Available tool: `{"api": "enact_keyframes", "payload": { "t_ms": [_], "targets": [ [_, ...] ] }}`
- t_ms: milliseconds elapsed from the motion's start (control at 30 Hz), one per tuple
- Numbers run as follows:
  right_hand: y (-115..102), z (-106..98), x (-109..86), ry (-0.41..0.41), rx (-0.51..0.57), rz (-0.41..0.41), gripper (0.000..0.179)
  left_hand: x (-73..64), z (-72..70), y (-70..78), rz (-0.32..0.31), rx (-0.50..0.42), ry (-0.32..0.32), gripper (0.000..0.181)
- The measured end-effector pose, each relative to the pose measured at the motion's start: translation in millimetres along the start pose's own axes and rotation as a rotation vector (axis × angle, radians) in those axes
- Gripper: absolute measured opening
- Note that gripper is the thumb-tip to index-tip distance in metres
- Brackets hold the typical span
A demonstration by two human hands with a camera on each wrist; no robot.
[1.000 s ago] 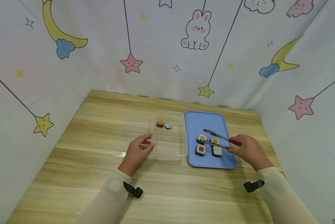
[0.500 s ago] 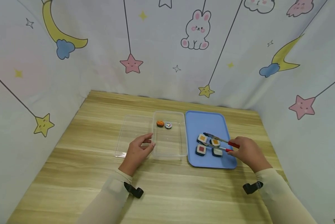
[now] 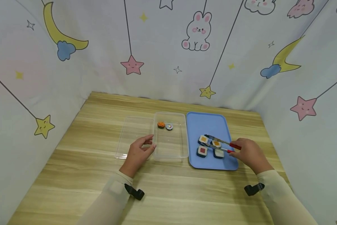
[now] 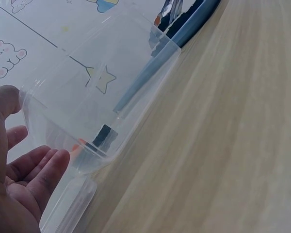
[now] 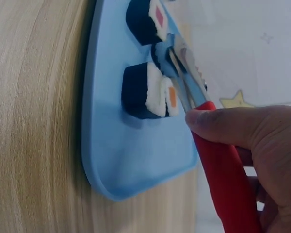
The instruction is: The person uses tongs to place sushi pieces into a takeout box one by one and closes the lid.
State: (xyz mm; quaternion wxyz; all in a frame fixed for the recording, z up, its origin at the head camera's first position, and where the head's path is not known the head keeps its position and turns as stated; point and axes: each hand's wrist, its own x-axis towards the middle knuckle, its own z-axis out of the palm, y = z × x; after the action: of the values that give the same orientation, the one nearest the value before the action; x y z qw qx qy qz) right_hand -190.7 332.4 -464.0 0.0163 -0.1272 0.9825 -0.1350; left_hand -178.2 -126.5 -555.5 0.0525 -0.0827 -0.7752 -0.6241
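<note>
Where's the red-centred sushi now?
In the head view, the red-centred sushi is on the blue tray, left side, just in front of a yellow-centred piece.

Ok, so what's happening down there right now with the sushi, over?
Right hand holding spread tongs at four sushi pieces on blue tray. Left hand at clear box's side, two small pieces inside. Neighbouring pieces crowd the tongs.

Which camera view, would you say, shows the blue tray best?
The head view: it shows nearly the whole blue tray. The right wrist view gives part, close up; the left wrist, a strip partly behind the clear box.
</note>
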Motion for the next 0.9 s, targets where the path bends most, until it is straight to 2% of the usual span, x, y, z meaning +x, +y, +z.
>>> {"api": "enact_keyframes", "payload": {
  "t_ms": [333,533,767,900],
  "targets": [
    [-2,-2,0.9,0.022,0.019,-0.016,0.042,-0.6,0.1,1.8,-0.017,0.013,-0.005,0.049],
    [-8,-15,7.5,0.071,0.07,-0.036,0.04,-1.0,-0.4,2.6,-0.018,0.013,-0.008,0.05],
    [-39,-34,30.5,0.072,0.067,-0.067,0.043,-0.6,-0.3,1.0,-0.011,0.015,0.0,0.048],
    [-62,-33,46.7,0.055,0.067,-0.114,0.044,0.0,0.4,1.3,-0.015,0.022,-0.002,0.048]
  ]
}}
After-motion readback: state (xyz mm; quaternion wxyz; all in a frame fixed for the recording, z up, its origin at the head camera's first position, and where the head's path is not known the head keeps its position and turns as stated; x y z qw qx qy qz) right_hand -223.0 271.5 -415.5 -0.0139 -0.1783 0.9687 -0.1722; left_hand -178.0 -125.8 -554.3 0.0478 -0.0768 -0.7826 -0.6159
